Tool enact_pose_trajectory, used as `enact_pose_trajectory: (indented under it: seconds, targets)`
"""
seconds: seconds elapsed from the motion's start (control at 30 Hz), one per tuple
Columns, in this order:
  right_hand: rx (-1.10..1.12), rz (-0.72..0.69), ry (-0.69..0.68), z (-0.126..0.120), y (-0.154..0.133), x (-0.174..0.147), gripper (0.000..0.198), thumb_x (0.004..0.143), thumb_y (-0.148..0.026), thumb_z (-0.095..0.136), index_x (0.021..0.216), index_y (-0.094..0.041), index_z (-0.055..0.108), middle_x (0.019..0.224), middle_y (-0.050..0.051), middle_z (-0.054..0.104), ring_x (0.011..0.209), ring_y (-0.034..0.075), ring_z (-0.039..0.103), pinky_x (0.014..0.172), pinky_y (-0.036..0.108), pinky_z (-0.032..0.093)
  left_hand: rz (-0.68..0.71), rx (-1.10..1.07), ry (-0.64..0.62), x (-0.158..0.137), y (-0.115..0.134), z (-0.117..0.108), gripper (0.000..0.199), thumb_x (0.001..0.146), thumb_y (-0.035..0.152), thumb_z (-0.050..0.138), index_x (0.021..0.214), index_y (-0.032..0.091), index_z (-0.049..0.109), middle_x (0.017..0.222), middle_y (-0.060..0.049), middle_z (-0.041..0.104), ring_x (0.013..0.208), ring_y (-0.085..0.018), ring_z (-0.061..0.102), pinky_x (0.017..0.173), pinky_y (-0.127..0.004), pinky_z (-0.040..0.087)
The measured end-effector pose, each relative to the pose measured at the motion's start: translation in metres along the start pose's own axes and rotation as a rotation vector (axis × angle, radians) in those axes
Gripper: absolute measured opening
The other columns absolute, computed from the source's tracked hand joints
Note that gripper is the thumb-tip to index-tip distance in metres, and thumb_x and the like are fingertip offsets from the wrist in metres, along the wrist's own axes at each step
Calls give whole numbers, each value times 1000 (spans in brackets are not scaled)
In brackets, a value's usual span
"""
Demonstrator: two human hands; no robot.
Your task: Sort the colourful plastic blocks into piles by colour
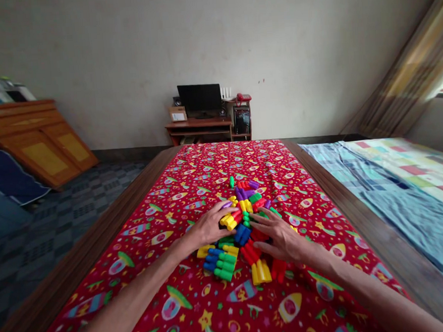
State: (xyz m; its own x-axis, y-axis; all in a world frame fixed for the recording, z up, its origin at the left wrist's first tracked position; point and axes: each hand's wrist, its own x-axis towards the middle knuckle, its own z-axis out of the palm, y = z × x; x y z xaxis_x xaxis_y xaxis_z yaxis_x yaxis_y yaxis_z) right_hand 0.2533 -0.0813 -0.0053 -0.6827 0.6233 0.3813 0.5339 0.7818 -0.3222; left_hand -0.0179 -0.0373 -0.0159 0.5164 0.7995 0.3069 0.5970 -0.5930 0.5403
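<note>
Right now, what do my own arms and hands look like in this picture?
Your left hand and right hand are ungloved, each with slender fingers. Both forearms are bare, with no sleeve in view. No watch or bracelet shows.

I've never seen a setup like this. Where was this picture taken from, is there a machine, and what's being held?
There's no robot here, just a person's bare hands. The single view comes from a camera worn on their head, looking forward and down.

The left hand and right hand reach into a pile of colourful toy blocks on a red patterned cloth covering a wooden table. The left fingers are at some yellow and red pieces; whether either hand truly grips anything, I can't tell. Beyond stands a desk with a monitor.
</note>
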Motion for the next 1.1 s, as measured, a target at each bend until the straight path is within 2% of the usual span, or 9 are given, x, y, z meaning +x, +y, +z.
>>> enact_pose_trajectory:
  seconds: [0.1, 0.2, 0.33, 0.47, 0.6, 0.7, 0.87, 0.97, 1.1]
  targets:
    - [115, 46, 200, -2, 3, 21, 26, 93, -31, 52, 109, -22, 71, 108, 10, 72, 103, 24, 66, 97, 44, 47, -20, -99, 108, 14, -3, -3, 37, 82, 39, 63, 112, 19, 67, 128, -12, 61, 118, -26, 59, 102, -38, 46]
    - [193, 133, 336, -6, 11, 45, 24, 92, -28, 53, 103, -21, 72, 95, 8, 75, 86, 21, 70, 83, 35, 52, -58, -214, 128, 28, -4, -10, 41, 79, 49, 64, 105, 17, 68, 111, -11, 70, 106, -26, 64, 93, -37, 51]
    - [246, 132, 222, 0, 9, 70, 25, 93, -34, 53, 104, -18, 69, 85, 6, 72, 74, 17, 66, 68, 26, 49, -75, -235, 130, 34, 4, -12, 43, 82, 58, 56, 91, 18, 69, 95, -9, 72, 94, -24, 67, 82, -34, 54]
    - [144, 151, 141, 6, -1, 77, 25, 97, -30, 46, 94, -14, 64, 66, 3, 63, 53, 11, 52, 53, 22, 34, -108, -80, 199, 26, 15, -9, 42, 85, 56, 52, 89, 17, 67, 92, -10, 70, 89, -25, 66, 79, -34, 53]
    - [43, 55, 77, 5, -4, 74, 16, 95, -22, 46, 94, -14, 60, 73, 5, 64, 60, 12, 54, 56, 23, 31, -107, -100, 206, 18, 24, -5, 40, 89, 51, 49, 111, 19, 59, 100, -7, 71, 92, -22, 67, 79, -29, 52]
    - [3, 36, 10, 7, -3, 70, 16, 95, -20, 44, 92, -15, 59, 77, 6, 65, 61, 12, 53, 56, 24, 29, -116, -82, 149, 15, 29, -4, 34, 91, 50, 45, 98, 21, 62, 85, -2, 72, 80, -19, 68, 70, -25, 51]
    - [-113, 115, -50, 0, 6, 67, 23, 94, -28, 46, 78, -17, 58, 59, 1, 55, 49, 10, 41, 50, 26, 21, -285, 43, 376, 15, 19, -13, 36, 90, 52, 40, 81, 21, 58, 69, -2, 65, 67, -19, 64, 64, -28, 49]
    - [-30, 220, 83, -20, 28, 67, 33, 95, -39, 43, 74, -18, 58, 56, -2, 49, 49, 9, 39, 51, 24, 24, -195, 39, 322, 16, 12, -14, 34, 89, 50, 43, 79, 21, 59, 80, -5, 67, 81, -21, 64, 77, -31, 51]
    - [-45, 518, 352, -45, 82, 54, 47, 91, -56, 41, 65, -18, 54, 54, -2, 46, 51, 10, 38, 52, 25, 26, -32, -1, 295, 14, 6, -1, 30, 89, 42, 44, 89, 20, 64, 106, -10, 66, 106, -24, 59, 98, -37, 44]
